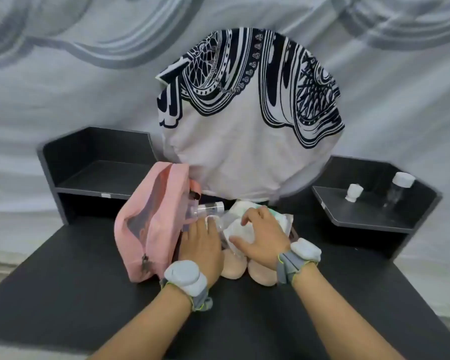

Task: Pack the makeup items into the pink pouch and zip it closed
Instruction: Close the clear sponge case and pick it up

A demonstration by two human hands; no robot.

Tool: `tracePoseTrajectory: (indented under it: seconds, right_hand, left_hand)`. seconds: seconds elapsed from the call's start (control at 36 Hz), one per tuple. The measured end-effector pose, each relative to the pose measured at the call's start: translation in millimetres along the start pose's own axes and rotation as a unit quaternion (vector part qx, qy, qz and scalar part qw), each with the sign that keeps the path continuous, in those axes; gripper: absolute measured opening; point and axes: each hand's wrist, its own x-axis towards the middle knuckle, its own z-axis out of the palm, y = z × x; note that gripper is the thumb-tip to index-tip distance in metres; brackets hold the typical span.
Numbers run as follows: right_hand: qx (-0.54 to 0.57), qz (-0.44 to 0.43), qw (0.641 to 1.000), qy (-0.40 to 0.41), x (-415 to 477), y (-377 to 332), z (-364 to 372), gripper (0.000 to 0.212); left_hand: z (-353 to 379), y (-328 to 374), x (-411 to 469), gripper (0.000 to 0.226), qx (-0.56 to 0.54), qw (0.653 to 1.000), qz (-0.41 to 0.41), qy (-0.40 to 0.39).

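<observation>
Pink pouch (151, 224), two beige sponges (233, 266), two hands (202, 245) on clear packets (238, 229).

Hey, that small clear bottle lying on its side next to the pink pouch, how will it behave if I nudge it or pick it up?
The clear bottle lies on its side and looks round, so a nudge would probably roll it across the black desk. It looks see-through and apparently empty, so likely light. Its smooth plastic could be slippery; the left hand rests beside it.

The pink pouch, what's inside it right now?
The pink pouch lies unzipped on the black table. Through its opening only a dim, pinkish lining shows. A clear bottle lies just outside it. Anything deeper inside is hidden by the pouch's sides.
</observation>
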Motion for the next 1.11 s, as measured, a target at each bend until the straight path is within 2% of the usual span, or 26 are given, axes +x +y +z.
tracePoseTrajectory:
  seconds: [0.08, 0.17, 0.33, 0.47, 0.56, 0.61, 0.67, 0.72, 0.78, 0.86, 0.94, 1.06, 1.11]
  right_hand:
    - [-0.048, -0.025, 0.998, -0.017, 16.4, 5.6, 7.5, 0.066]
    - [-0.068, -0.04, 0.995, -0.053, 30.4, 13.1, 14.9, 0.077]
    - [-0.069, -0.053, 0.995, -0.052, 38.7, 23.8, 18.6, 0.073]
    - [-0.057, -0.07, 0.996, -0.014, 35.6, 32.3, 31.1, 0.078]
    - [-0.056, -0.087, 0.995, 0.005, 32.7, 33.2, 35.1, 0.079]
    - [-0.049, -0.143, 0.988, 0.026, 29.8, 30.1, 32.7, 0.066]
    - [-0.027, -0.226, 0.973, 0.031, 26.0, 28.2, 27.1, 0.043]
    - [-0.034, -0.29, 0.956, 0.007, 22.9, 29.5, 23.9, 0.033]
    - [-0.069, -0.297, 0.951, -0.047, 21.8, 28.3, 22.8, 0.046]
    - [-0.109, -0.258, 0.955, -0.094, 22.8, 30.3, 25.0, 0.065]
    - [-0.122, -0.242, 0.955, -0.117, 23.4, 30.6, 26.8, 0.069]
    - [-0.113, -0.244, 0.956, -0.116, 21.2, 29.3, 26.9, 0.061]
    - [-0.1, -0.251, 0.957, -0.104, 20.5, 30.4, 27.3, 0.058]
  left_hand:
    - [11.5, -3.5, 18.5, 0.049, -0.009, 1.0, 0.003, 0.015]
    - [11.0, -2.1, 35.0, 0.042, -0.012, 1.0, 0.012, 0.019]
    - [18.6, -11.9, 44.1, 0.034, -0.032, 0.998, 0.034, 0.03]
    - [20.7, -15.7, 40.6, 0.044, -0.102, 0.99, 0.066, 0.067]
    - [20.7, -20.5, 38.9, 0.039, -0.163, 0.982, 0.061, 0.074]
    - [17.7, -24.0, 36.7, 0.03, -0.197, 0.977, 0.035, 0.07]
    - [14.2, -26.7, 33.4, 0.027, -0.213, 0.974, 0.02, 0.07]
    - [12.8, -27.2, 32.6, 0.029, -0.22, 0.971, 0.026, 0.089]
    - [10.7, -27.2, 32.5, 0.022, -0.229, 0.968, 0.016, 0.106]
    - [8.1, -25.7, 33.9, 0.013, -0.251, 0.955, -0.007, 0.157]
    - [6.8, -26.8, 36.9, 0.031, -0.246, 0.949, -0.023, 0.195]
    - [19.9, -29.4, 39.7, 0.063, -0.143, 0.977, -0.052, 0.148]
    - [22.3, -29.4, 40.0, 0.067, -0.131, 0.979, -0.073, 0.14]
